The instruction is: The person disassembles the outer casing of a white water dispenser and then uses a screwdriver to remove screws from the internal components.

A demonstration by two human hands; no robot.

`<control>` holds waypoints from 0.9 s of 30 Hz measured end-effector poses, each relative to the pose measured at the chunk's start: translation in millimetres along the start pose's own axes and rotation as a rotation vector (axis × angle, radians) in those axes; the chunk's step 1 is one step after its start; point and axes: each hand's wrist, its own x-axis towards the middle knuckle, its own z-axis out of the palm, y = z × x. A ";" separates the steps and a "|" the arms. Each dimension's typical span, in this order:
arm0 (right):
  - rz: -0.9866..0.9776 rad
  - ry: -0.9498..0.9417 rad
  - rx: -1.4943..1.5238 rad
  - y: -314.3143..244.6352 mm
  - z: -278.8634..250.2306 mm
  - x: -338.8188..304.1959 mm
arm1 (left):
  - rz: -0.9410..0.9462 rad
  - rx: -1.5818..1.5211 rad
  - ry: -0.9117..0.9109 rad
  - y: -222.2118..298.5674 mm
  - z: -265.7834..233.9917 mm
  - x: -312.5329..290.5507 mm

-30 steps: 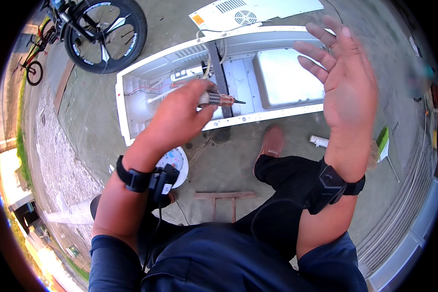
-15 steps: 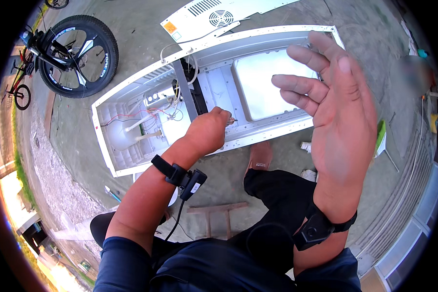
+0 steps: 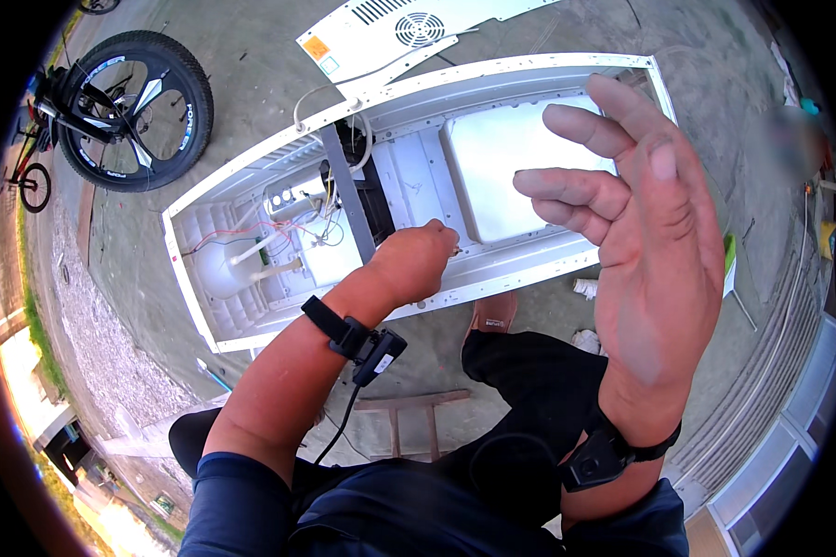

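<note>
A long white metal appliance cabinet point(image 3: 529, 265) lies on the ground before me with its open side up. My left hand point(image 3: 416, 263) is closed over its near edge, just right of the grey crossbar point(image 3: 346, 190). A small bit of something metallic peeks out at the fingertips; the fist hides the rest. To the right, my right hand point(image 3: 650, 232) is raised palm-up above the cabinet, fingers apart and holding nothing. It covers part of the cabinet's right end and a pale, smooth panel point(image 3: 502, 167). Left of the crossbar lie loose wires point(image 3: 283, 227), white tubes and a silvery cylinder point(image 3: 293, 200).
A white vented panel point(image 3: 372, 42) lies beyond the cabinet. At the left stands a bicycle wheel point(image 3: 195, 121) with a thick black tyre. A low wooden stool point(image 3: 413, 401) is near my legs, and my foot point(image 3: 494, 314) is close to the cabinet's near edge.
My left fist has shifted slightly right and down along the cabinet's near side. The cabinet appears a little lower at its left end. The right hand stays raised and open.
</note>
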 end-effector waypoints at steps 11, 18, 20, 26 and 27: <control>0.011 -0.012 -0.006 3.0 0.5 5.7 | 0.039 0.023 -0.014 -1.5 8.0 10.4; 0.012 -0.012 -0.006 3.4 -0.5 7.2 | 0.025 0.014 -0.020 4.3 4.3 10.8; 0.002 -0.015 -0.010 5.0 -2.2 7.8 | 0.044 0.027 -0.016 3.5 6.1 12.3; 0.001 -0.017 -0.010 6.5 -4.0 7.9 | 0.016 0.044 -0.054 8.0 1.7 13.6; 0.000 -0.019 -0.011 6.7 -4.0 8.0 | 0.018 0.044 -0.053 7.8 1.9 13.6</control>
